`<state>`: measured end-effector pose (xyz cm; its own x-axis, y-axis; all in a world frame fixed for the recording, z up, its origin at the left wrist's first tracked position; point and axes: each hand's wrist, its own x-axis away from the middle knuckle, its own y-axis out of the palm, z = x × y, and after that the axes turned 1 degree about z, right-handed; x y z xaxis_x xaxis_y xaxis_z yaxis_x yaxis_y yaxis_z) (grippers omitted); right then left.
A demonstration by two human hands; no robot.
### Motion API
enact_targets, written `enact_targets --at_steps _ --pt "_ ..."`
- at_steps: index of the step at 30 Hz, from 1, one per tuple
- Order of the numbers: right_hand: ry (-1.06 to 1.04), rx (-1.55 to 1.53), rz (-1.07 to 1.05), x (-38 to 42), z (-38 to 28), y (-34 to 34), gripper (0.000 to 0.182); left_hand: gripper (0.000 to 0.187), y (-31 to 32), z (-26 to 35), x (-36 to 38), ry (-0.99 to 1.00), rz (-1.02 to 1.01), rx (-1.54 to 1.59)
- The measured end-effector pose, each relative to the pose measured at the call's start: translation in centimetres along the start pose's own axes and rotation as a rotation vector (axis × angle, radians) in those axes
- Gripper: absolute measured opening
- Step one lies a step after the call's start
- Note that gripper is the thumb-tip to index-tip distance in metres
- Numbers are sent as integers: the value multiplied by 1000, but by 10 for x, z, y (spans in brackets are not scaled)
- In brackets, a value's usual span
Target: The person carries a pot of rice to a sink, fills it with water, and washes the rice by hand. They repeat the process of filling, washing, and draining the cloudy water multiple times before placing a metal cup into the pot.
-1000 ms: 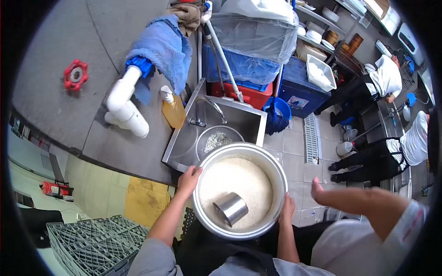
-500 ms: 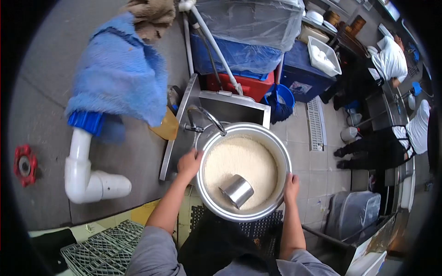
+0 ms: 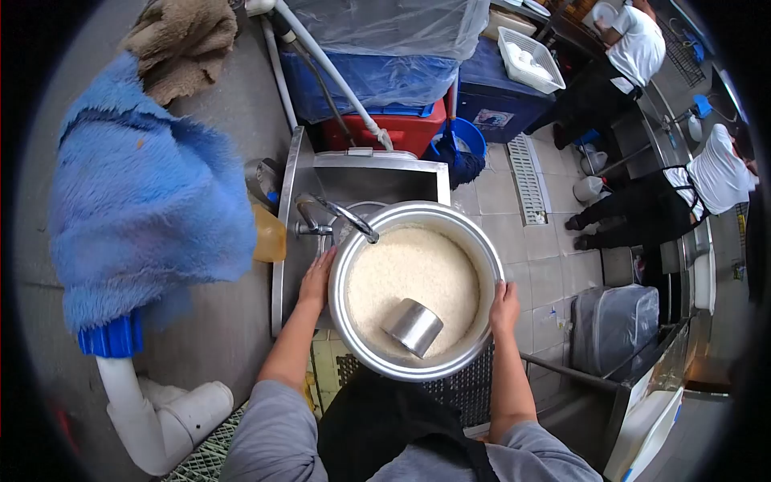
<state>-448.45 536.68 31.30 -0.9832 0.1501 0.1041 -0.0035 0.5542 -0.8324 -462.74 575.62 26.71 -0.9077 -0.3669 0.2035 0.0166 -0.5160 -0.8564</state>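
Observation:
A wide silver metal pot (image 3: 499, 271) is held between my two hands, almost filled with pale grains that look like uncooked rice (image 3: 414, 269). On the grains a small metal cup (image 3: 419, 328) lies tilted. My left hand (image 3: 318, 279) grips the pot's left side, its fingertips at the rim. My right hand (image 3: 504, 307) holds the right side, its fingers partly hidden behind the wall. The curved faucet (image 3: 345, 215) reaches over the pot's upper left rim. Beneath and beyond it is a steel sink (image 3: 381, 159), partly covered by the pot.
To the left, a blue cloth (image 3: 152, 193) hangs over a white pipe (image 3: 173, 430). Behind the sink stand a red container (image 3: 393, 132), a mop (image 3: 462, 165) in a blue bucket (image 3: 474, 138) and a dark blue box (image 3: 498, 92). Two people in white shirts (image 3: 715, 169) work at the right.
The pot has shifted slightly toward the sink, and the faucet's end now overlaps its rim further. My left hand's fingers have straightened somewhat along the pot's side. The camera view has shifted too.

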Motion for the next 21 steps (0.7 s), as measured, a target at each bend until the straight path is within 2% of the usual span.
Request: enact_targets --at_steps 3,4,7,8,10,11,13,14,16,17,18,19,20,21 --pt "1 -10 10 1 -2 -1 34 60 23 -12 0 66 54 -39" --pt "-9 -13 19 1 -1 0 34 67 29 -17 -1 28 3 19" --pt "18 -15 1 -1 -2 1 33 70 35 -24 -2 42 -15 -88" --pt "36 -14 -13 0 -3 0 33 65 30 -20 0 56 12 -63" --pt "-54 15 136 3 -8 1 28 56 17 -12 0 84 71 -17" --pt "-101 27 212 4 -11 1 27 47 13 -15 -3 -9 79 88" --pt "-347 106 352 12 -37 -12 23 33 11 -19 -8 -199 100 304" --pt "-471 148 418 17 -52 -16 23 21 7 -7 -5 -149 392 633" --pt "-638 -69 203 26 -87 -5 25 24 -15 19 7 -246 309 697" --pt "-609 -168 81 33 -111 8 24 26 -26 34 13 -294 267 728" --pt "-601 -377 -65 36 -126 28 21 33 -34 49 19 -323 199 631" --pt "-348 -548 -360 40 -147 45 18 37 -29 52 22 -346 179 546" --pt "-436 -599 -447 34 -152 80 16 38 -30 56 21 -349 199 563" --pt "-139 -826 -694 34 -176 91 16 39 -31 58 24 -356 211 577"
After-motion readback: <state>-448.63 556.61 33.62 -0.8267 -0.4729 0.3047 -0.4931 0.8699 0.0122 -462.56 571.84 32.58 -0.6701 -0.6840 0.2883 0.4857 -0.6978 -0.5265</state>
